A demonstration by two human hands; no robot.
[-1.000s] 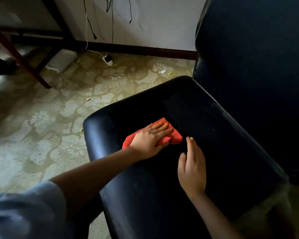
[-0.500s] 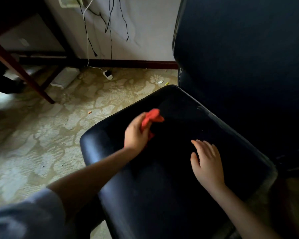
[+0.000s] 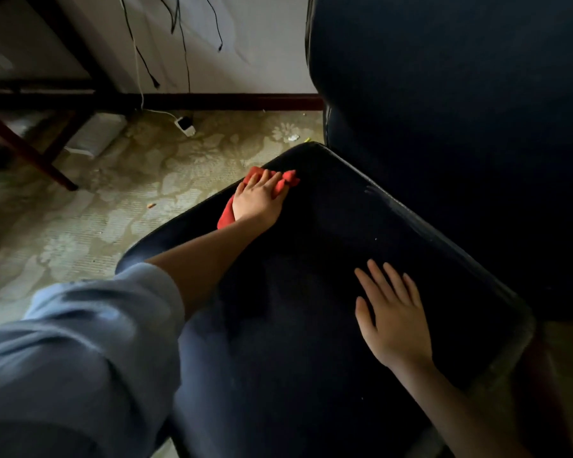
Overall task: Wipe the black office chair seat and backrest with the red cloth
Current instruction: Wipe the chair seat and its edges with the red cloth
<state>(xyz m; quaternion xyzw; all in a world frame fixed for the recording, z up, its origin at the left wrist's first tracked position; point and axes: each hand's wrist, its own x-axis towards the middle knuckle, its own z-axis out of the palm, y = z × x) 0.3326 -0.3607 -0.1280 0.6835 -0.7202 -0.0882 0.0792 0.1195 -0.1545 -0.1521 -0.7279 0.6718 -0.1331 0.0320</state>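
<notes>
**The cloth (image 3: 286,184) is back down at the seat's (image 3: 328,239) upper-left edge**

Lifted and bunched in the fingers a moment ago, the red cloth now lies on the black seat again. At lower left a blue sleeve (image 3: 80,342) fills the frame. At lower right the right hand (image 3: 394,322) lies flat on the seat, fingers straight and spread, holding nothing. Above centre the left hand (image 3: 258,200) presses the cloth with flat fingers. The backrest (image 3: 444,127) stands at upper right; patterned floor (image 3: 113,213) and dangling cables (image 3: 183,44) show at upper left.
</notes>
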